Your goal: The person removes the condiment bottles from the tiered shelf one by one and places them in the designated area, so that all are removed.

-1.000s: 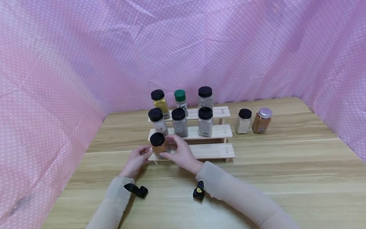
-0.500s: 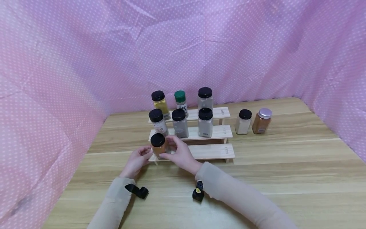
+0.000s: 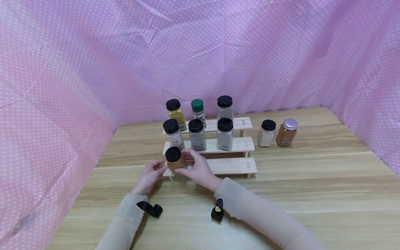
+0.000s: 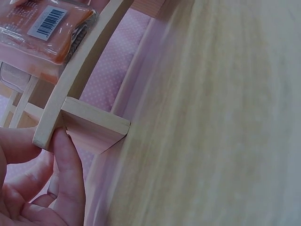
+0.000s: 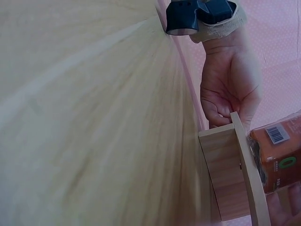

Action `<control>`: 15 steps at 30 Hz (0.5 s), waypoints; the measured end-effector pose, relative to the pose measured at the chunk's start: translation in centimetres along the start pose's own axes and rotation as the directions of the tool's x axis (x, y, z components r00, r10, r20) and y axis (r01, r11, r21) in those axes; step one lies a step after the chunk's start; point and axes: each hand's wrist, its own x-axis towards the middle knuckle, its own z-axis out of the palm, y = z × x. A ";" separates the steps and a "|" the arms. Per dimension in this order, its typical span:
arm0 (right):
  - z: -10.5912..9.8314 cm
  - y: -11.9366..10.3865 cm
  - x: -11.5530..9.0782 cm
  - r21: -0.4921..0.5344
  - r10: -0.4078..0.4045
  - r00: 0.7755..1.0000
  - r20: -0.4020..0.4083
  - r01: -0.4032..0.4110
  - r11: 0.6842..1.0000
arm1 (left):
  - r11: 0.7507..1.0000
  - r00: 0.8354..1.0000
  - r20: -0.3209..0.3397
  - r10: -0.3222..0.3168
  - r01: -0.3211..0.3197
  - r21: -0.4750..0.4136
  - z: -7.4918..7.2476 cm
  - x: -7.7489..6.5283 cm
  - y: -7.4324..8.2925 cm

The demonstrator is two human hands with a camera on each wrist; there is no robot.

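A spice jar [image 3: 175,165] of orange-brown powder with a black lid stands at the left end of the lowest tier of a wooden rack [image 3: 231,166]. My right hand [image 3: 201,170] holds this jar from its right side, thumb in front and fingers behind. The left hand [image 3: 150,176] pinches the left end of the same tier; in the left wrist view its thumb and a finger [image 4: 68,174] grip the board's end [image 4: 44,132]. A barcode label shows on the jar [image 5: 282,146] in the right wrist view, where the right fingers are mostly cut off.
On the middle tier stand three black-lidded jars, among them a grey one [image 3: 197,139]. The top tier bears a yellow jar [image 3: 176,115], a green-capped bottle [image 3: 198,113] and a clear jar [image 3: 225,110]. Right of the rack are a cream-coloured jar [image 3: 265,137] and a silver-lidded jar [image 3: 285,135].
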 end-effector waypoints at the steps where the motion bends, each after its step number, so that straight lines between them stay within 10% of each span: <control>1: 0.0 0.0 0.0 0.005 -0.005 1.000 0.001 0.005 1.000 | 1.000 1.000 0.001 0.002 -0.002 0.000 0.0 0.0 0.0; 15: -0.8 -0.3 -0.5 -0.007 -0.043 0.999 0.032 0.044 0.999 | 1.000 1.000 0.001 0.005 -0.005 0.014 0.1 -0.2 0.2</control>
